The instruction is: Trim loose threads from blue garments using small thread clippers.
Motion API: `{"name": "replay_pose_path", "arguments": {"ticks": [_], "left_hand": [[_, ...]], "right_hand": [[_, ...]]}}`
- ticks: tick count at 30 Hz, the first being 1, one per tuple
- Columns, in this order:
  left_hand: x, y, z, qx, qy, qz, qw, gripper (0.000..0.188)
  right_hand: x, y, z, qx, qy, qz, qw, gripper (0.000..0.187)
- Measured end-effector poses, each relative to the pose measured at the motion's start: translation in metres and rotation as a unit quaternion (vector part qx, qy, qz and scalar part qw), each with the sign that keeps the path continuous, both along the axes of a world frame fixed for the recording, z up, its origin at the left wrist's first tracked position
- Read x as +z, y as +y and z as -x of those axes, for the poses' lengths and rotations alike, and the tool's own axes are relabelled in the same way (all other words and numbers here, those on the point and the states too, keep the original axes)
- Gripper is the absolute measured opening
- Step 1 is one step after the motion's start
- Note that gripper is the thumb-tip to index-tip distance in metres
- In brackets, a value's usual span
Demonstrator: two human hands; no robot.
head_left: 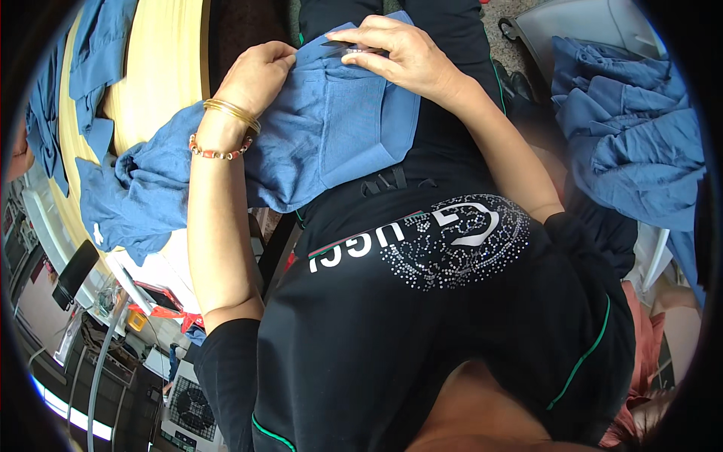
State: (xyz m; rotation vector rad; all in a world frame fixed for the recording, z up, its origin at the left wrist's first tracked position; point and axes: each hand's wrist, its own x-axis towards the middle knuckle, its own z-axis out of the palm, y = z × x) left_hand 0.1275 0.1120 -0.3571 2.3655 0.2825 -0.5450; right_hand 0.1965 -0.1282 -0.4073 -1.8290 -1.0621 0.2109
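A blue garment (290, 139) with a stitched square pocket lies across my lap and onto the wooden table to the left. My left hand (260, 75) pinches its upper edge between thumb and fingers. Close by on the right, my right hand (403, 56) is closed around small dark thread snips (333, 45). Their pointed tip sticks out to the left over the cloth, and the fingers hide most of the handle. Beneath the right hand, the folded lower edge of the garment (401, 113) hangs over my dark trousers.
The pale wooden table (162, 64) curves along the left, with more blue garments (102, 56) on it. On the right, a heap of blue cloth (629, 128) lies beside a grey plastic bin (580, 26). Part of another person in pink (644, 339) shows at lower right.
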Motion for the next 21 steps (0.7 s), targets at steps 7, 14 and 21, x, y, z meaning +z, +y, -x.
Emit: {"name": "replay_pose_path", "arguments": {"ticks": [7,14,21], "left_hand": [[-0.008,0.005,0.001,0.062,0.015,0.139,0.988,0.026],[-0.004,0.001,-0.001,0.091,0.037,0.203,0.974,0.025],[0.000,-0.002,-0.001,0.089,0.040,0.207,0.973,0.022]], "right_hand": [[-0.001,0.013,0.002,0.022,-0.019,0.006,1.000,0.033],[0.007,0.014,0.000,0.015,0.010,0.033,0.999,0.032],[0.006,0.014,0.001,0.022,0.064,0.015,0.998,0.033]]}}
